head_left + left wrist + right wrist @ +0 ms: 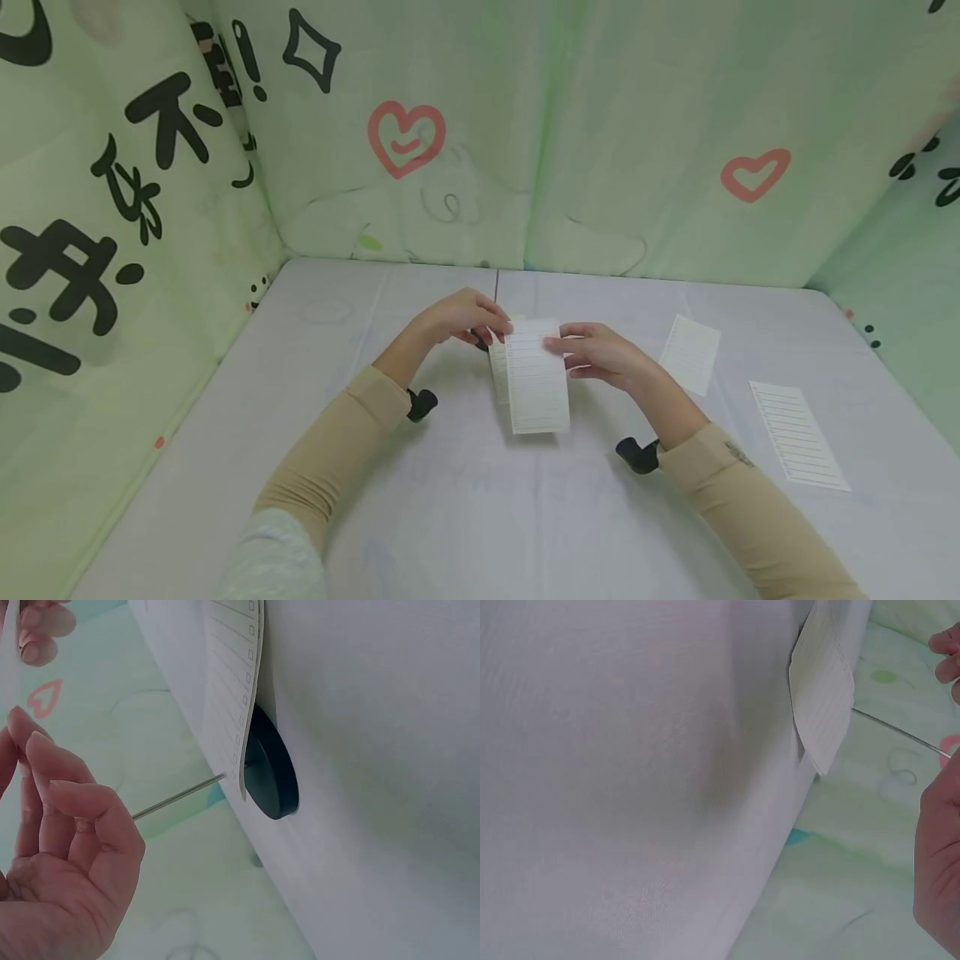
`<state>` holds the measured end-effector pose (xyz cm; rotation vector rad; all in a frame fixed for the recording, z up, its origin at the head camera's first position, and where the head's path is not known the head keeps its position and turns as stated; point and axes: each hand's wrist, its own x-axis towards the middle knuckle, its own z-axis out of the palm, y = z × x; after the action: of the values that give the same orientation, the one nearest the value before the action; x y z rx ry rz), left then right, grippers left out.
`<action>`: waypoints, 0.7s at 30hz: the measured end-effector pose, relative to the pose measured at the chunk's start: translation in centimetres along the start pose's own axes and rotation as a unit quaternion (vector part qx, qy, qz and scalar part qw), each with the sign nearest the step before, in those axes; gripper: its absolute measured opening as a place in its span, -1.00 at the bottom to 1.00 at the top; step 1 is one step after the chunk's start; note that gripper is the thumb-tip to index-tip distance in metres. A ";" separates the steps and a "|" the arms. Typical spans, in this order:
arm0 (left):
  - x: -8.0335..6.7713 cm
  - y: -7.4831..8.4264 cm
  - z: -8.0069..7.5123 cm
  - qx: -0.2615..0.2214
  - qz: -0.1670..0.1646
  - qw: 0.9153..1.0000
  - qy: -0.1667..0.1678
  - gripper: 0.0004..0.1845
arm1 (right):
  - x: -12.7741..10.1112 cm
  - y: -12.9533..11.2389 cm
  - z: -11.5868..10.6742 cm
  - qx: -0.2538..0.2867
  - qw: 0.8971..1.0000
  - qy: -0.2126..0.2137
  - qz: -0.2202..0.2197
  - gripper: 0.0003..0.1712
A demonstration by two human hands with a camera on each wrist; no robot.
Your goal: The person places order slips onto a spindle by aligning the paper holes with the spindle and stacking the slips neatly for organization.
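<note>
Both hands, left hand (459, 318) and right hand (600, 354), pinch a lined slip (537, 379) above the spike (178, 798), aligning it; spare slips at three o'clock.

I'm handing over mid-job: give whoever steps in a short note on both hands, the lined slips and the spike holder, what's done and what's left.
Left hand: fingertips pinch the top left edge of the lined slip held over the spike.
Right hand: grips the same slip at its right edge.
Spike holder: black round base on the white table, thin metal spike standing up from it.
Done: at least one slip already sits on the spike.
Left: the held slip is apparently not yet pushed down; two loose slips, one near the right hand, one further right, lie on the table.
</note>
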<state>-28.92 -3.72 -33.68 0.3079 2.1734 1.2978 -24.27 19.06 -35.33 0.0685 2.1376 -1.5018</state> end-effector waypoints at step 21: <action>0.3 2.3 -3.1 -0.062 0.027 0.991 0.119 -0.77 | -2.1 0.4 -0.6 0.028 0.998 -0.002 -0.058 -0.43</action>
<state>-31.24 -4.69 -30.70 0.1701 2.2788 1.5602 -22.59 20.23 -34.58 -0.0390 2.1287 -1.6266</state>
